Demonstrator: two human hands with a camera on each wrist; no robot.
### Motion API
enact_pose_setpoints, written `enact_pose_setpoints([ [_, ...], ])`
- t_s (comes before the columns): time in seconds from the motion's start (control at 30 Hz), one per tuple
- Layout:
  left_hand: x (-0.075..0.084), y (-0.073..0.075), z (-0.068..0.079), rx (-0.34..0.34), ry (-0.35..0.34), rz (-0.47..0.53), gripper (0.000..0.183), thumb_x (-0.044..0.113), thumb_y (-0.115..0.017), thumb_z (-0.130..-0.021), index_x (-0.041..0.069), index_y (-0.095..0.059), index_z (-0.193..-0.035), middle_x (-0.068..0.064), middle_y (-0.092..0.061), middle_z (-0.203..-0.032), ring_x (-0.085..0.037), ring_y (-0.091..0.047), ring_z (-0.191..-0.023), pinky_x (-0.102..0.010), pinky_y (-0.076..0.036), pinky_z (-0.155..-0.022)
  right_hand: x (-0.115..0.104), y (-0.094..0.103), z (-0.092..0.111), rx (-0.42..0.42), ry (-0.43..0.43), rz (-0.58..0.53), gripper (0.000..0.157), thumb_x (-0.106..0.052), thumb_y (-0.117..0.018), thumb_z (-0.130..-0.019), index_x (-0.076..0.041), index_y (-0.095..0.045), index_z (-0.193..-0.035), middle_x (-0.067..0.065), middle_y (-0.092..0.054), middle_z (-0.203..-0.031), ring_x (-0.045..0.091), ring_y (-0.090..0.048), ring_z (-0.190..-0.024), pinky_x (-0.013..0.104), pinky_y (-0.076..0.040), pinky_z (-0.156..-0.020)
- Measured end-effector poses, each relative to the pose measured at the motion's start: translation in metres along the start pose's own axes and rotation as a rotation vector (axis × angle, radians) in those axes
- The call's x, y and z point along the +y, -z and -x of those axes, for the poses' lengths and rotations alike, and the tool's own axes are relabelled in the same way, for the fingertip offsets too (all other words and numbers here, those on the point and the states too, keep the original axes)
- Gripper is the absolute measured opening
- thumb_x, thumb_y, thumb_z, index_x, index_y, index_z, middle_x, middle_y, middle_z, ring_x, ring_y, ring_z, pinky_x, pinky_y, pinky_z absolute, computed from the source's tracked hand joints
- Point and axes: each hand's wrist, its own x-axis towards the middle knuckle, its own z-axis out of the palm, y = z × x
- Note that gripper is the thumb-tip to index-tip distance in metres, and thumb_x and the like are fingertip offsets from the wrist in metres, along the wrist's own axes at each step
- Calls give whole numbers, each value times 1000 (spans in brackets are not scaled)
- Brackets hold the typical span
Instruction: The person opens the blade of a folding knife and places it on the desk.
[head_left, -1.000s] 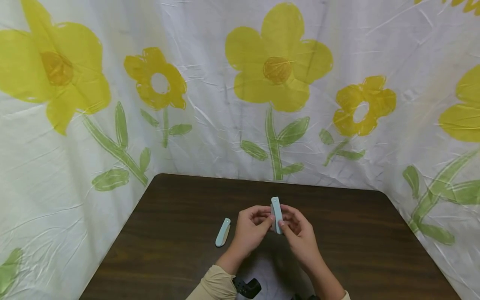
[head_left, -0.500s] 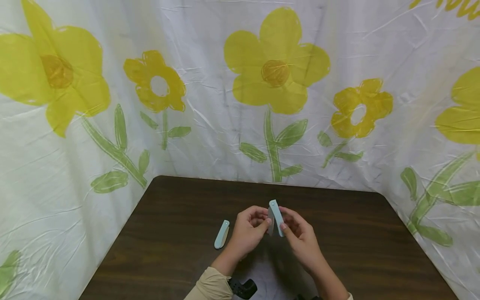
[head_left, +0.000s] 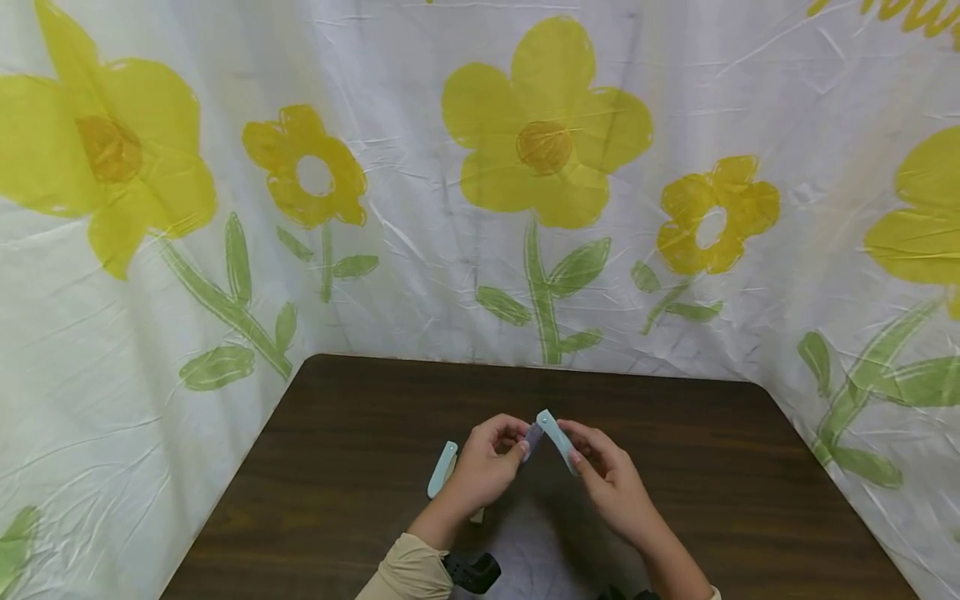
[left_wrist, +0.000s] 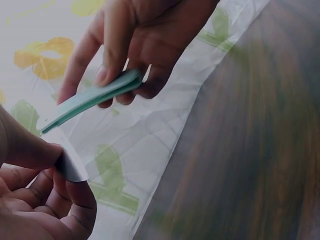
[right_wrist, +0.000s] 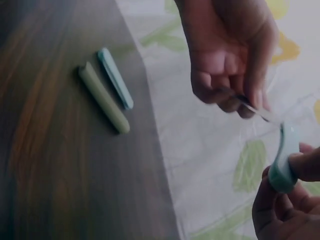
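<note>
A folding knife with a pale blue handle (head_left: 557,442) is held above the table between both hands, partly unfolded. My left hand (head_left: 486,463) pinches its metal blade (left_wrist: 71,163) between thumb and fingers. With thumb and fingertips, my right hand (head_left: 611,477) grips the handle near its free end. Blade and handle stand at a wide angle, meeting at the pivot on top. To the left of my left hand a second pale blue folding knife (head_left: 442,469) lies on the table, partly covered by that hand in the head view.
In the right wrist view a pale green, long, slim object (right_wrist: 104,99) lies beside the second knife on the dark wooden table (head_left: 345,500). A white curtain (head_left: 420,275) with yellow flowers hangs behind the table and at both sides.
The blade has swung out of the handle, from nearly folded to a wide angle. My hands have drawn apart slightly, and the left forearm now covers part of the second knife.
</note>
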Motion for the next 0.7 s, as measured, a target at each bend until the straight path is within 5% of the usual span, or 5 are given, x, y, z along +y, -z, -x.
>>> enact_pose_setpoints([
  [0.7, -5, 33, 1, -384, -74, -241, 11, 7, -62, -106, 11, -71, -109, -1, -66, -95, -10, -57, -80, -23, -48, -68, 0, 32, 9, -293, 74, 138, 37, -4, -57, -108, -13, -67, -143, 1, -63, -103, 6, -50, -84, 28, -44, -67],
])
